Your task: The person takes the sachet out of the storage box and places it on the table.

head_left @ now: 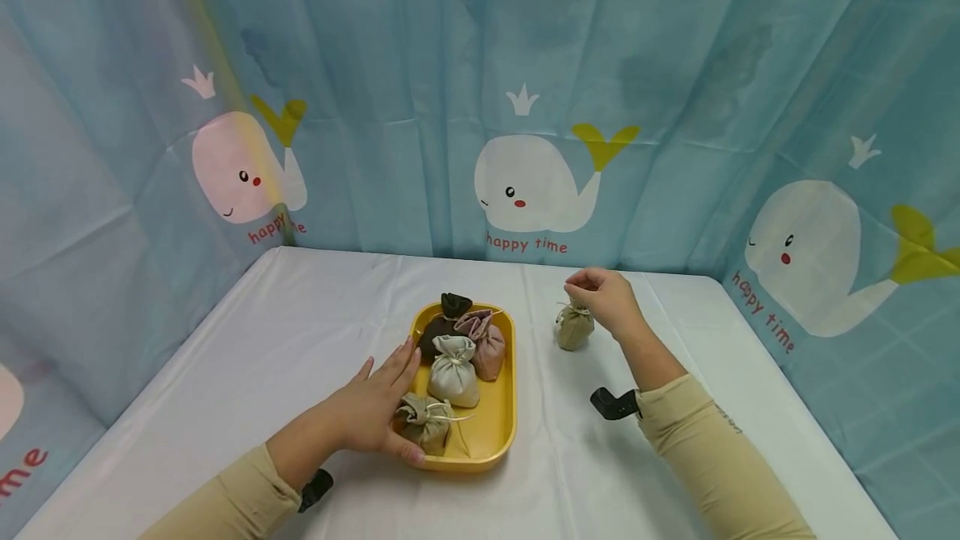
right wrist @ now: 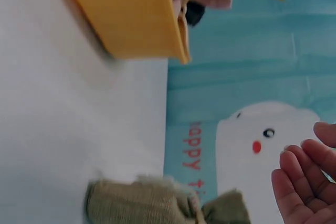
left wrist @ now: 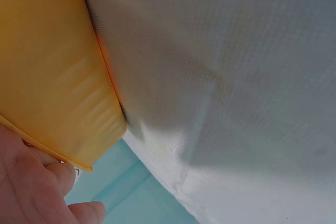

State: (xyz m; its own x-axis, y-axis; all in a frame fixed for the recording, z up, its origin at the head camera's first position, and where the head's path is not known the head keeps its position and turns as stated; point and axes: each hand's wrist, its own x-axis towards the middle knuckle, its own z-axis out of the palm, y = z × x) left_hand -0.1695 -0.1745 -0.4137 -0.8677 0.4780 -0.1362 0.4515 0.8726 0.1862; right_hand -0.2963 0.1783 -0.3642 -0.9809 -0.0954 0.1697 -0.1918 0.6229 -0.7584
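Observation:
A yellow tray [head_left: 491, 432] holds a dark pouch [head_left: 435, 332], a mauve pouch [head_left: 491, 352], a pale grey pouch [head_left: 454, 382] and an olive drawstring pouch [head_left: 429, 438]. My left hand [head_left: 367, 407] rests with spread fingers along the tray's left side. In the left wrist view, its fingers [left wrist: 58, 174] lie over the tray's rim. Right of the tray, another olive drawstring pouch [head_left: 574, 330] stands upright on the table. Just above its tied neck is my right hand [head_left: 606, 300]. The right wrist view shows loosely bent fingers [right wrist: 294, 182] apart from that pouch's top [right wrist: 228, 208].
A white cloth covers the table [head_left: 300, 315]. Blue curtains with whale prints [head_left: 528, 182] hang behind it and on both sides. Black straps with small dark devices [head_left: 613, 403] sit at both wrists.

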